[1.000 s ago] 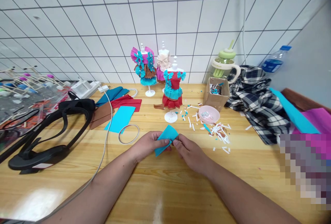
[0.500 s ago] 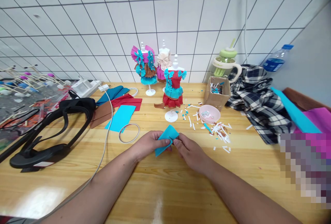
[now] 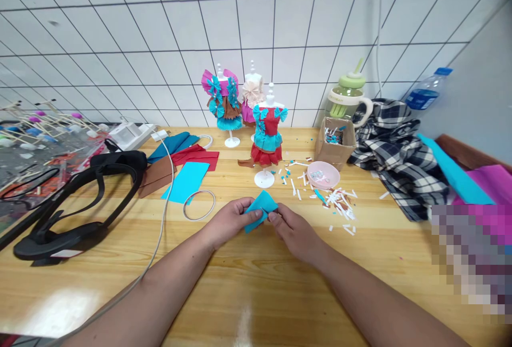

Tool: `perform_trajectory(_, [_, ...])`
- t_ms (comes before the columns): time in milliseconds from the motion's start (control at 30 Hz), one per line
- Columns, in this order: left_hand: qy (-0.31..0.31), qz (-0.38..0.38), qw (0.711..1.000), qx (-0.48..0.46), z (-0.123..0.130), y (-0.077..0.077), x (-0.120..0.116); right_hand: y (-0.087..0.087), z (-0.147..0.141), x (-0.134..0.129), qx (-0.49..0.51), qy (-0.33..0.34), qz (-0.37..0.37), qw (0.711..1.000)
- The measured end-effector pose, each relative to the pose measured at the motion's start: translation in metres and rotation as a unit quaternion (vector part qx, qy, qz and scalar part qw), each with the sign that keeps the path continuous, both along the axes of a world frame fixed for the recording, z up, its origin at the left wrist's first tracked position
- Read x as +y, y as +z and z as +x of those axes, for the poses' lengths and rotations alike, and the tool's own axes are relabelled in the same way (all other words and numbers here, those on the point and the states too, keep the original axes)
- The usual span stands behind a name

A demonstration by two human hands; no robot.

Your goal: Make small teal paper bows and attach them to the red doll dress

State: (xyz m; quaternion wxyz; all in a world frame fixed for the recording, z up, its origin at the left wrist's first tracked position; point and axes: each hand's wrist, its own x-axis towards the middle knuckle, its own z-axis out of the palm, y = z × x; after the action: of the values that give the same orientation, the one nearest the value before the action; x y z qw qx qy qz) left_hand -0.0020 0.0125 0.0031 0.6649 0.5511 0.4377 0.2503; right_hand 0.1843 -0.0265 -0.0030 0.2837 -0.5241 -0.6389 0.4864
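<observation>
A small piece of turquoise crepe paper [image 3: 262, 204] is pinched between both hands above the table. My left hand [image 3: 234, 222] grips its left side, thumb on top. My right hand [image 3: 293, 229] is closed on its right edge with thumb and forefinger. The fingers behind the paper are partly hidden. Just beyond stands a white mini mannequin [image 3: 271, 100] in a red and turquoise paper dress [image 3: 267, 141]. A flat turquoise sheet [image 3: 190, 179] and a roll of tape [image 3: 199, 205] lie to the left.
Two more dressed mannequins [image 3: 224, 99] stand at the wall. Paper scraps [image 3: 342, 205], a pink dish [image 3: 324, 175] and a cardboard box [image 3: 335, 144] are on the right. A black head strap frame [image 3: 80, 213] sits left; a cable [image 3: 164, 213] crosses over the left forearm.
The turquoise paper has turned and tilted slightly between my fingers, so less of its lower end shows. Both hands stay close together in nearly the same place.
</observation>
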Motion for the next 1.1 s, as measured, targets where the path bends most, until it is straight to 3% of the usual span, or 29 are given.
perform_trajectory(500, [0.009,-0.033,0.998,-0.057,-0.0018,-0.0037,-0.0002,-0.0013,0.0011,0.0011,0.006,-0.006,0.005,1.0])
perform_trajectory(1100, [0.018,-0.04,0.997,-0.058,-0.0012,-0.0054,0.0002,-0.0029,0.0002,-0.0014,0.006,-0.001,0.001,1.0])
